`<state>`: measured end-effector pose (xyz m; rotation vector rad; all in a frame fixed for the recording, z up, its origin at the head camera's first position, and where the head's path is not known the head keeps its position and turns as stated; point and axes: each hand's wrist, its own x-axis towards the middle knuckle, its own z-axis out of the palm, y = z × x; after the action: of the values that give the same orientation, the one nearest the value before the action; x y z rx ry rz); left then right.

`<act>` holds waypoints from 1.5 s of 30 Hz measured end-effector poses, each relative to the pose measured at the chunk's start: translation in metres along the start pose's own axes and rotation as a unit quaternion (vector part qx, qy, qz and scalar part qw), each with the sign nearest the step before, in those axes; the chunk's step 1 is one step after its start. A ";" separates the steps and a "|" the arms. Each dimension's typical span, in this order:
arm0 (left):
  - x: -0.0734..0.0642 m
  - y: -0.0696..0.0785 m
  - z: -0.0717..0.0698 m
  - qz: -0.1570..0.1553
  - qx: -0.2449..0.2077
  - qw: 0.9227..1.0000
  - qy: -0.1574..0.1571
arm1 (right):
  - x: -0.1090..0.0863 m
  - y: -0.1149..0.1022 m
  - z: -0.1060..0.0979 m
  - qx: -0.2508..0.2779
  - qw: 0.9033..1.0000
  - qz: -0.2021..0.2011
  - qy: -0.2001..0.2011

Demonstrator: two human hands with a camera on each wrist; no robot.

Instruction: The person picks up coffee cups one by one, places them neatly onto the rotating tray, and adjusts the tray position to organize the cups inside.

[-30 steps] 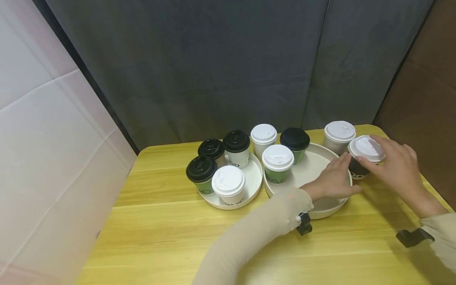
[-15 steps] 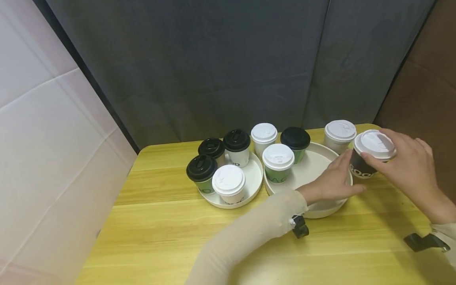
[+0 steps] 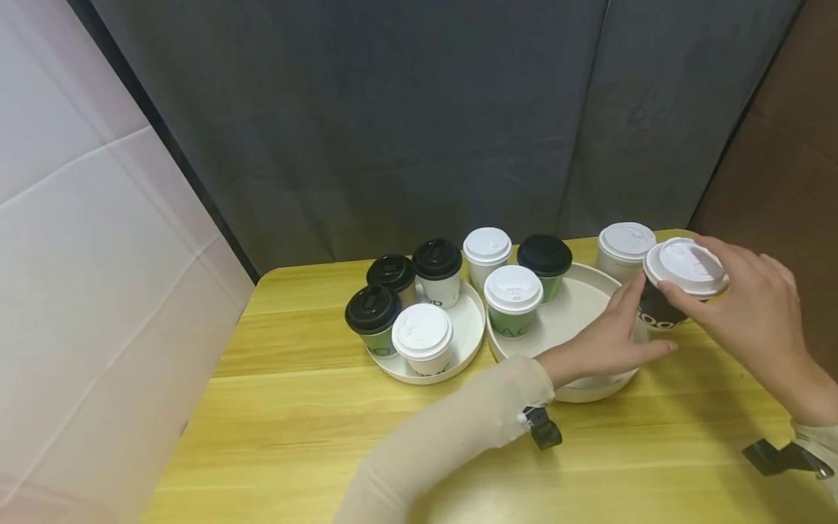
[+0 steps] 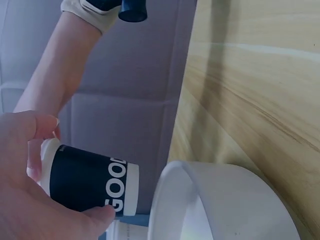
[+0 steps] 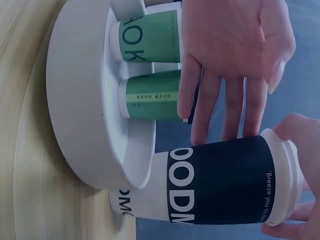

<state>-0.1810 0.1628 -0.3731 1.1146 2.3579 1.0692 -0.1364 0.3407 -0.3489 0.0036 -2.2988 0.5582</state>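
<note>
Pinching the white plastic lid (image 3: 687, 263) of a dark paper cup with white lettering (image 5: 225, 182) between thumb and fingers, my right hand (image 3: 756, 306) holds that cup up off the yellow wood-grain table (image 3: 281, 437), just beside the right rim of the larger round cream tray (image 3: 589, 395). My left hand (image 3: 605, 343) reaches over this tray with fingers straight and slightly parted, near the dark cup; I cannot tell whether they touch it. On the same tray stand a green paper cup with a white lid (image 3: 513, 309) and a green paper cup with a black lid (image 3: 545, 263). To the left, a smaller round cream tray (image 3: 468, 331) bears three black-lidded paper cups (image 3: 393, 273) and a white-lidded white paper cup (image 3: 422, 338)
</note>
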 end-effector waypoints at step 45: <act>-0.102 -0.026 -0.012 0.014 0.007 0.998 0.059 | -0.041 -0.067 0.034 0.082 0.996 -0.023 -0.039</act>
<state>-0.1362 0.0682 -0.3869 1.1207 2.4517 1.1599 -0.1190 0.2601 -0.3722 0.1597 -2.3149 0.7331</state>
